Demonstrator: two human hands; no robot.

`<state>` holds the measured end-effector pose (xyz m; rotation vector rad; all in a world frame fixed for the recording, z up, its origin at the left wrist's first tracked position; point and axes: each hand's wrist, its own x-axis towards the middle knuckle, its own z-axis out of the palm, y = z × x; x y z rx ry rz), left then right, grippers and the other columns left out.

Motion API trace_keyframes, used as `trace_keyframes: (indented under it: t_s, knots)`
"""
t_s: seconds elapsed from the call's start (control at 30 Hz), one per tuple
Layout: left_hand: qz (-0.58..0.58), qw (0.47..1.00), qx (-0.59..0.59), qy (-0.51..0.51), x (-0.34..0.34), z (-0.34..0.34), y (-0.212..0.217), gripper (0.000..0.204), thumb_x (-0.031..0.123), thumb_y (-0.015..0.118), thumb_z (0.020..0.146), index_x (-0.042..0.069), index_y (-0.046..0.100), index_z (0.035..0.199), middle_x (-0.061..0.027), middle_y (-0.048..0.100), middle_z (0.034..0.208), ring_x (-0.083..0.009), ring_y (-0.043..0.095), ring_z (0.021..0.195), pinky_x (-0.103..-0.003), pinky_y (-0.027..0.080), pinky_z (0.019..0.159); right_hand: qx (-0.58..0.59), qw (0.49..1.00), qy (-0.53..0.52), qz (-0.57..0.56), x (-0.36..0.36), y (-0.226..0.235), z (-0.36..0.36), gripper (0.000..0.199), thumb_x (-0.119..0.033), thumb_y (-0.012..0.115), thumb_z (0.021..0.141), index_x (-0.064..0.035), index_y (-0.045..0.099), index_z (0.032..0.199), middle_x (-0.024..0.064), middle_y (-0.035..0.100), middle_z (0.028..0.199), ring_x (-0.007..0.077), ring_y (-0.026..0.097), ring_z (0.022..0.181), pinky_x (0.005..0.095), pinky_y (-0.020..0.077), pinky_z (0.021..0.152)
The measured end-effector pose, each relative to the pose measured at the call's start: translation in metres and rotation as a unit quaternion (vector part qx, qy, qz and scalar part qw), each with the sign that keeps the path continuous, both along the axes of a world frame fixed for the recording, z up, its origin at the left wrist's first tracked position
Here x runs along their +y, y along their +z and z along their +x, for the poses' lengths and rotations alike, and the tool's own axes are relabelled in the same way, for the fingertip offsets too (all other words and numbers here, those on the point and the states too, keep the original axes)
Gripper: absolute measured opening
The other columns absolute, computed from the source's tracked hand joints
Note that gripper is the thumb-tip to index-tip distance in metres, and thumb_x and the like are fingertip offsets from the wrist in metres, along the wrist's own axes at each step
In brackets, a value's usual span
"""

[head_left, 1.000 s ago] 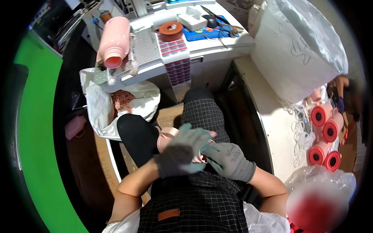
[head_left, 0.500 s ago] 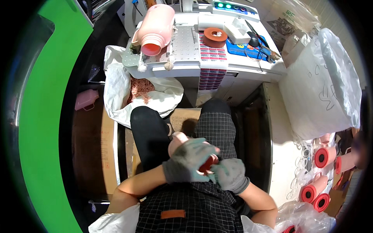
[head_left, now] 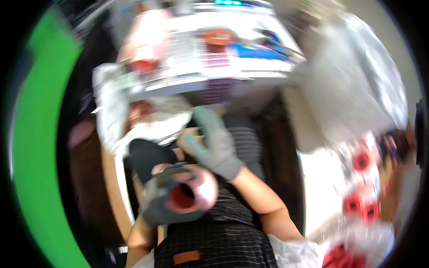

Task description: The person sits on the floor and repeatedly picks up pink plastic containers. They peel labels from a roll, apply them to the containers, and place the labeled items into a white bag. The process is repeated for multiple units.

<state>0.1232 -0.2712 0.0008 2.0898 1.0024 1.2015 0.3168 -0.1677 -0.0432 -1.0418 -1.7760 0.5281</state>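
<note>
My left hand (head_left: 157,196), in a grey and green work glove, is wrapped round a pink plastic jug (head_left: 206,186) above my lap. The jug's round mouth faces up toward me, and its inside looks deep red. Farther out over my knees, my gloved right hand (head_left: 216,145) reaches forward with thumb and fingers apart, and I see nothing between them. Beyond it lies a white sack (head_left: 167,117) with pink scraps (head_left: 140,111) inside. The picture is smeared by motion, so fine details are lost.
Ahead stands a white worktable (head_left: 178,73) bearing another pink jug (head_left: 147,38), an orange tape roll (head_left: 217,38) and a blue mat (head_left: 259,52). A large white bag (head_left: 344,85) rises at the right, above several pink-and-red parts (head_left: 361,161). A green panel (head_left: 40,147) runs along the left.
My right hand has left the jug's mouth and moved forward, its fingers spreading. My left hand has drawn the jug left and turned its mouth up. The whole view has shifted and blurred.
</note>
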Motion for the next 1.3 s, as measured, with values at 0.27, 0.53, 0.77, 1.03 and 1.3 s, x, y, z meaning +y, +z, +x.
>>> trace_keyframes:
  t_s: [0.27, 0.53, 0.77, 1.03, 1.3]
  knots:
    - [-0.207, 0.978, 0.019, 0.032, 0.053, 0.009, -0.025, 0.074, 0.015, 0.078, 0.062, -0.001, 0.055, 0.131, -0.0121, 0.055, 0.125, -0.0249, 0.057, 0.112, -0.038, 0.048, 0.103, 0.032, 0.979, -0.192, -0.069, -0.11, -0.065, 0.139, 0.011, -0.011, 0.077, 0.09, -0.0002, 0.074, 0.09, 0.0148, 0.074, 0.103, 0.0272, 0.073, 0.092, 0.0356, 0.0581, 0.081]
    - [-0.294, 0.943, -0.159, 0.002, 0.082, -0.011, -0.004, 0.088, 0.018, 0.072, 0.064, -0.004, 0.049, 0.145, -0.0132, 0.061, 0.127, -0.0261, 0.061, 0.114, -0.04, 0.047, 0.106, -0.027, 0.748, -0.645, -0.151, -0.2, -0.072, 0.359, 0.028, -0.029, 0.07, 0.097, -0.0055, 0.071, 0.113, 0.0156, 0.072, 0.104, 0.0253, 0.071, 0.081, 0.0391, 0.0543, 0.075]
    - [-0.266, 0.961, -0.045, -0.064, 0.082, 0.018, -0.038, 0.072, 0.031, 0.074, 0.082, -0.002, 0.054, 0.143, -0.012, 0.059, 0.133, -0.0231, 0.057, 0.122, -0.036, 0.042, 0.109, -0.219, 0.636, -0.702, -0.235, -0.172, -0.112, 0.415, 0.029, -0.03, 0.063, 0.094, -0.0084, 0.067, 0.112, 0.0225, 0.066, 0.112, 0.0432, 0.067, 0.1, 0.0519, 0.0529, 0.087]
    - [-0.212, 0.976, -0.026, -0.035, 0.085, 0.016, -0.054, 0.103, 0.022, 0.083, 0.067, 0.001, 0.037, 0.156, -0.0136, 0.061, 0.129, -0.0243, 0.06, 0.119, -0.038, 0.046, 0.106, 0.085, 0.83, -0.522, -0.18, -0.137, -0.062, 0.309, 0.024, -0.02, 0.067, 0.1, -0.0106, 0.07, 0.121, 0.0151, 0.074, 0.117, 0.0247, 0.075, 0.099, 0.0375, 0.0595, 0.08]
    - [0.073, 0.974, 0.203, -0.074, 0.068, 0.046, -0.01, 0.07, 0.029, 0.085, 0.068, 0.002, 0.06, 0.128, -0.0177, 0.062, 0.12, -0.0374, 0.061, 0.103, -0.046, 0.052, 0.09, -0.051, 0.998, 0.027, 0.037, -0.057, 0.031, 0.087, 0.025, -0.035, 0.074, 0.087, -0.0107, 0.07, 0.089, 0.0078, 0.06, 0.089, 0.0285, 0.062, 0.086, 0.0408, 0.0499, 0.078]
